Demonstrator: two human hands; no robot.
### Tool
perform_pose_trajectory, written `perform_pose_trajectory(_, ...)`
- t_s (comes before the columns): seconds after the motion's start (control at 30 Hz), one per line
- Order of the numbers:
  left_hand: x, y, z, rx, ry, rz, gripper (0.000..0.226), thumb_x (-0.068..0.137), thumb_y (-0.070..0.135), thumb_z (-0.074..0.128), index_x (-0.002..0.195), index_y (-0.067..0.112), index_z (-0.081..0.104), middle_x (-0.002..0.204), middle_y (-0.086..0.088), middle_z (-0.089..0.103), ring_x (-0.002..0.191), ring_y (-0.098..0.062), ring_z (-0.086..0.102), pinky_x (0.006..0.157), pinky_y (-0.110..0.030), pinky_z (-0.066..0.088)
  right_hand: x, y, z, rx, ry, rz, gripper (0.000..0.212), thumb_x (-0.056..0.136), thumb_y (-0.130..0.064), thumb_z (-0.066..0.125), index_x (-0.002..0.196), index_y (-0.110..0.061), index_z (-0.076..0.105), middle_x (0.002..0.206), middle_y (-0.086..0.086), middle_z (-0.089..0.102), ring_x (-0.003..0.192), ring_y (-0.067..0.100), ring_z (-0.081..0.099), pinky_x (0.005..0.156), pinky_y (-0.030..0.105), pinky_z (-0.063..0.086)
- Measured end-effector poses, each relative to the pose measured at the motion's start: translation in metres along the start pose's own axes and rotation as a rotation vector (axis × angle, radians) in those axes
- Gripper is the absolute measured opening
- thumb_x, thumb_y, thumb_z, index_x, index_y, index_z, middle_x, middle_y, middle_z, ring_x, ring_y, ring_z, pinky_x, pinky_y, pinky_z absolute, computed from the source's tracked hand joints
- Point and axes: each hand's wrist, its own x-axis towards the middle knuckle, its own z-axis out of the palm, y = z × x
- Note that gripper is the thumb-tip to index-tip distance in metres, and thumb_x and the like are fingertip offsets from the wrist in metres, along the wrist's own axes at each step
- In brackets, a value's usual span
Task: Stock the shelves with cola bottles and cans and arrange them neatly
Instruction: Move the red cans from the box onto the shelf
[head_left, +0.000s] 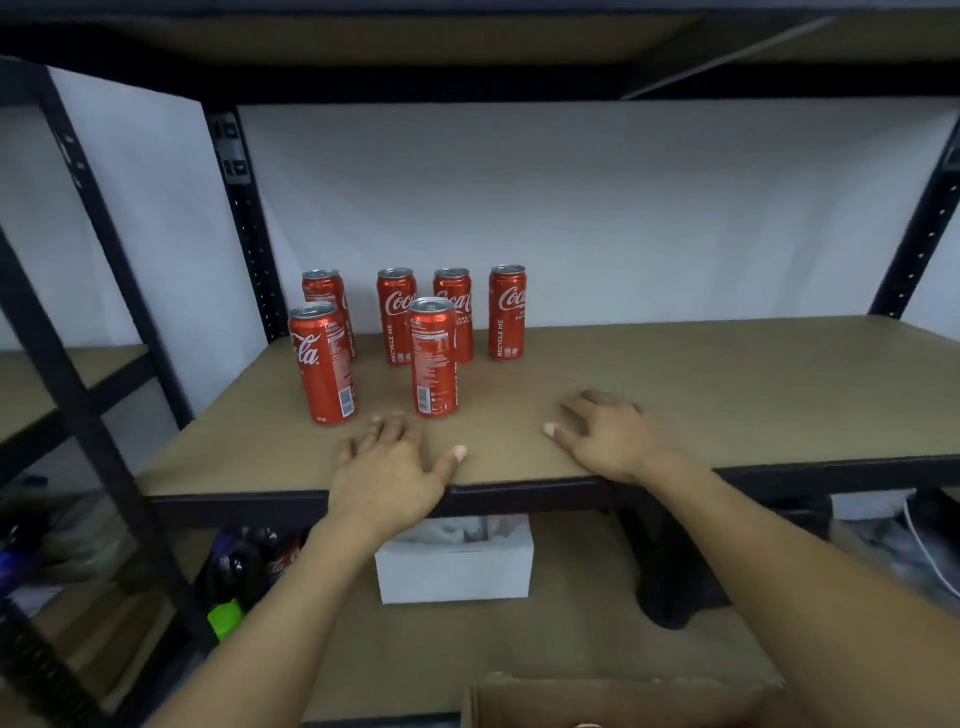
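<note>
Six red cans (435, 358) stand upright on the left part of the shelf (727, 395), four in a back row and two in front; the left hand (387, 467) lies flat by the front edge, fingers spread, near the front cans; the right hand (605, 436) lies flat, well right of them; below sit a white box (457, 571), dark bottles (249, 561) and a carton (597, 706).

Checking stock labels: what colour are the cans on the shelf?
Red cans, white lettering; head view.

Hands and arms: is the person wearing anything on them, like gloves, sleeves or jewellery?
Nothing worn shows. The left hand and right hand have no gloves, rings or watch; the left forearm and right forearm are uncovered to the picture's edge.
</note>
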Motion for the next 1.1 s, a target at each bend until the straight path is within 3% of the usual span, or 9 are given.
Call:
perform_pose_trajectory(0.13, -0.054, 0.009, 0.013, -0.013, 0.111, 0.056, 0.068, 0.100, 0.065, 0.020, 0.152, 0.024, 0.035, 0.163, -0.001, 0.027, 0.153, -0.023, 0.014, 0.121, -0.054, 0.011, -0.082, 0.020, -0.004, 0.005, 0.026, -0.082, 0.063, 0.100, -0.064, 0.036, 0.153, -0.030, 0.037, 0.163, 0.003, 0.030, 0.152, 0.025, 0.022, 0.122, 0.048, 0.018)
perform_pose_trajectory(0.3, -0.108, 0.018, 0.046, -0.051, 0.146, 0.088, 0.075, 0.098, 0.057, 0.043, 0.159, 0.025, 0.015, 0.169, 0.002, -0.003, 0.155, -0.023, -0.006, 0.122, -0.060, 0.006, -0.159, 0.045, 0.020, -0.049, 0.117, -0.155, 0.069, 0.098, -0.055, 0.052, 0.157, -0.026, 0.031, 0.166, 0.004, 0.021, 0.153, 0.024, 0.018, 0.124, 0.049, 0.020)
perform_pose_trajectory(0.4, -0.132, 0.026, 0.078, -0.126, 0.132, 0.075, 0.068, 0.098, 0.050, 0.052, 0.156, 0.022, 0.028, 0.168, -0.004, 0.004, 0.153, -0.028, 0.012, 0.121, -0.056, 0.015, -0.190, 0.066, 0.055, 0.018, 0.051, -0.079, 0.068, 0.096, -0.051, 0.058, 0.155, -0.025, 0.036, 0.161, 0.005, 0.034, 0.146, 0.026, 0.034, 0.118, 0.046, 0.033)
perform_pose_trajectory(0.53, -0.176, 0.045, 0.141, -0.402, -0.097, -0.020, 0.054, 0.094, 0.038, 0.064, 0.141, 0.015, 0.051, 0.140, -0.009, 0.054, 0.122, -0.022, 0.057, 0.104, -0.028, 0.041, -0.219, 0.093, 0.115, 0.158, -0.237, 0.086, 0.067, 0.093, -0.044, 0.067, 0.152, -0.027, 0.039, 0.148, 0.007, 0.049, 0.131, 0.026, 0.052, 0.105, 0.038, 0.046)
perform_pose_trajectory(0.63, -0.213, 0.054, 0.203, -0.527, -0.346, -0.096, 0.036, 0.088, 0.039, 0.069, 0.118, 0.019, 0.066, 0.110, 0.004, 0.072, 0.097, -0.010, 0.069, 0.089, -0.026, 0.052, -0.232, 0.112, 0.163, 0.278, -0.470, 0.225, 0.061, 0.090, -0.043, 0.071, 0.145, -0.025, 0.049, 0.134, 0.004, 0.063, 0.114, 0.021, 0.062, 0.097, 0.032, 0.049)
perform_pose_trajectory(0.73, -0.246, 0.058, 0.265, -0.689, -0.566, -0.225, 0.024, 0.083, 0.040, 0.074, 0.104, 0.029, 0.069, 0.098, 0.011, 0.075, 0.089, -0.005, 0.071, 0.089, -0.037, 0.058, -0.249, 0.129, 0.223, 0.338, -0.646, 0.376, 0.055, 0.088, -0.041, 0.075, 0.135, -0.017, 0.059, 0.130, 0.004, 0.066, 0.112, 0.021, 0.064, 0.099, 0.031, 0.050)
perform_pose_trajectory(0.87, -0.276, 0.064, 0.327, -0.794, -0.707, -0.356, 0.021, 0.088, 0.035, 0.074, 0.108, 0.030, 0.068, 0.105, 0.010, 0.072, 0.096, -0.005, 0.069, 0.096, -0.034, 0.055, -0.284, 0.143, 0.306, 0.493, -0.784, 0.541, 0.051, 0.084, -0.040, 0.079, 0.127, -0.018, 0.063, 0.127, 0.004, 0.068, 0.110, 0.021, 0.066, 0.100, 0.039, 0.053)
perform_pose_trajectory(0.97, -0.288, 0.061, 0.366, -0.873, -0.737, -0.472, 0.039, 0.073, 0.051, 0.079, 0.108, 0.037, 0.069, 0.108, 0.009, 0.074, 0.101, -0.012, 0.070, 0.098, -0.041, 0.053, -0.304, 0.142, 0.340, 0.657, -0.773, 0.658, 0.046, 0.084, -0.034, 0.080, 0.125, -0.023, 0.060, 0.123, -0.001, 0.066, 0.111, 0.025, 0.063, 0.099, 0.044, 0.052)
perform_pose_trajectory(1.1, -0.294, 0.073, 0.388, -0.970, -0.734, -0.599, 0.042, 0.077, 0.033, 0.085, 0.113, 0.033, 0.063, 0.112, 0.007, 0.071, 0.105, -0.014, 0.066, 0.100, -0.041, 0.050, -0.315, 0.141, 0.361, 0.767, -0.719, 0.702, 0.050, 0.080, -0.021, 0.084, 0.117, -0.030, 0.051, 0.106, -0.005, 0.060, 0.095, 0.016, 0.057, 0.095, 0.043, 0.050)
